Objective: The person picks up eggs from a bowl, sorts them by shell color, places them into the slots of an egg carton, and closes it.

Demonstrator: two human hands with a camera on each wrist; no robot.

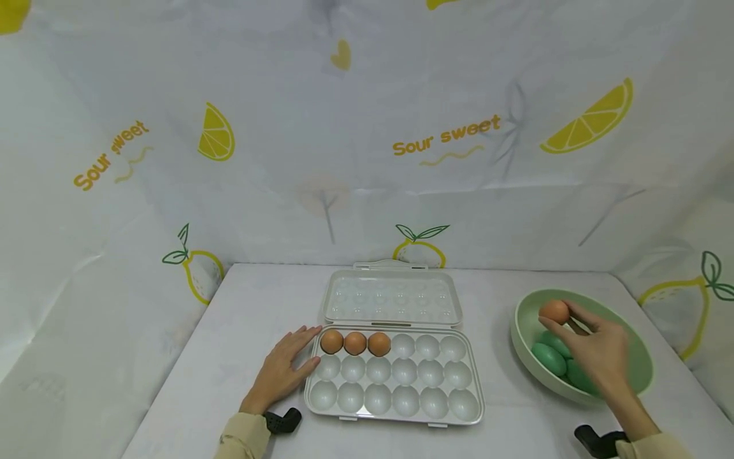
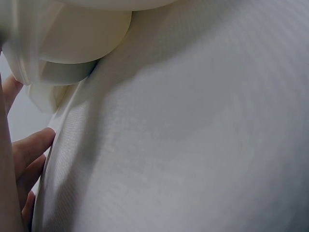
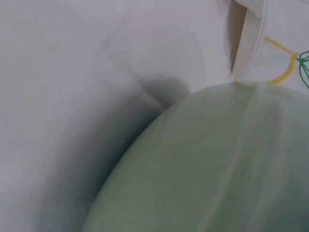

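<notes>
An open white egg tray (image 1: 394,408) lies on the table with three brown eggs (image 1: 355,343) in the left end of its back row. My left hand (image 1: 285,368) rests flat on the table, fingers straight, touching the tray's left edge (image 2: 46,72). My right hand (image 1: 593,347) pinches a brown egg (image 1: 554,312) over the pale green bowl (image 1: 642,376). Green eggs (image 1: 549,359) lie in the bowl. The right wrist view shows only the bowl's outer wall (image 3: 207,164), blurred.
The tray's clear lid (image 1: 392,298) lies folded back behind it. A lemon-print cloth (image 1: 447,137) walls the table at the back and both sides. Bare tabletop (image 1: 241,306) lies left of the tray.
</notes>
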